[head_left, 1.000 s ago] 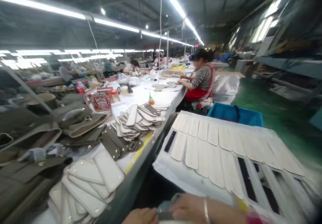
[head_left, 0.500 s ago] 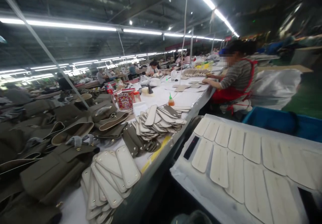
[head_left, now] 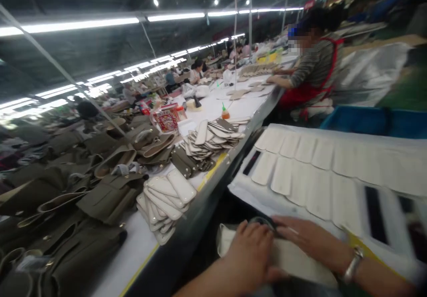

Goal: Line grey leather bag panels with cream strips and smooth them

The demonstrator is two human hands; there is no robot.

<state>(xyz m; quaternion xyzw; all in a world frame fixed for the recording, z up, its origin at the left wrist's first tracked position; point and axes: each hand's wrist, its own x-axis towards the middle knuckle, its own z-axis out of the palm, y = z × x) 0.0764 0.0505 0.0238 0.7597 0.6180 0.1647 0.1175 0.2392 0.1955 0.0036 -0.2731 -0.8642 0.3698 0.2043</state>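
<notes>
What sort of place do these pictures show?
Probably a factory workshop for bags or similar goods: dark, bag-like pieces are heaped on a long worktable, pale panels lie stacked near its edge, and a co-worker in a red apron is at the same table.

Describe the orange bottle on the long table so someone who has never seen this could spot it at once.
Start at the long white-topped table running up the middle of the picture. On it, find the farther of two piles of pale strips; just beyond stands the small squeeze bottle. Its green nozzle above an orange body sets it apart from the strips.
</notes>
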